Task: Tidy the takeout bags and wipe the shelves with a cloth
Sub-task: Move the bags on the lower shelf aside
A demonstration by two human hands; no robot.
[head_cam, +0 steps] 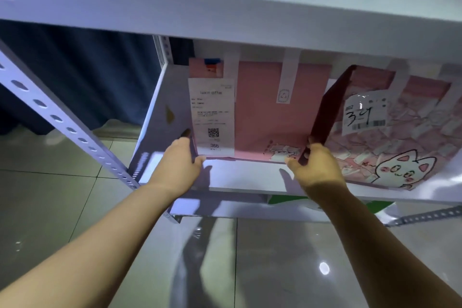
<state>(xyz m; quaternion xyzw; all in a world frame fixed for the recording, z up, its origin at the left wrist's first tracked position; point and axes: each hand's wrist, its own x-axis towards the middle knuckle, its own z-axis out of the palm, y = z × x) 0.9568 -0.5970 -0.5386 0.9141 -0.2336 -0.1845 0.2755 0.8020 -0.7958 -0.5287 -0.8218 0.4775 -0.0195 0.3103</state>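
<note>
A plain pink takeout bag (265, 112) stands on the middle white shelf (240, 175), with a white receipt (212, 117) stuck to its front left. My left hand (180, 162) grips the bag's lower left corner, thumb on the front. My right hand (316, 165) grips its lower right edge, thumb in front and fingers behind the dark side fold. To the right stands a second pink bag (400, 137) with a cat drawing and a label marked 34. No cloth is in view.
The upper shelf board (225, 7) hangs low over the bags. A perforated white upright (57, 117) runs diagonally at the left. A green and white bag (295, 201) shows on the level below. Glossy floor tiles and a dark curtain lie beyond.
</note>
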